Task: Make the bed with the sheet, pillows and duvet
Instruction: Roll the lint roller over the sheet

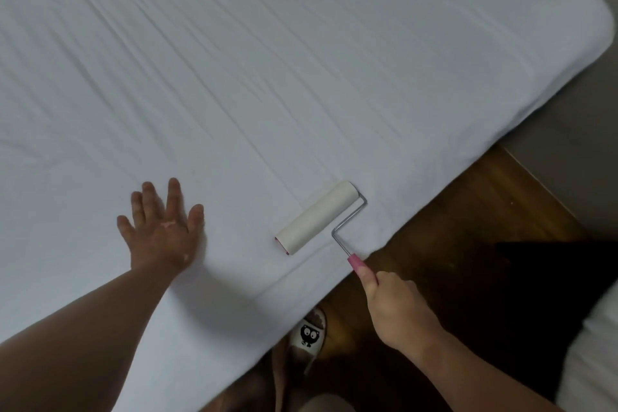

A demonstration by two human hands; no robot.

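Sheet (pixel 267 60) under flat, spread left hand (pixel 164 231)

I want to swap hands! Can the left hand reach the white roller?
Probably yes. The left hand lies flat on the sheet, holding nothing, with only bare sheet between it and the roller, which the right hand holds by its pink handle.

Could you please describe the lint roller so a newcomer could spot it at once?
Find the big white sheet and follow its edge beside the wooden floor. The lint roller rests there, right of the flat left hand. Only it has a white drum, a bent wire and a pink handle, gripped by the right hand.
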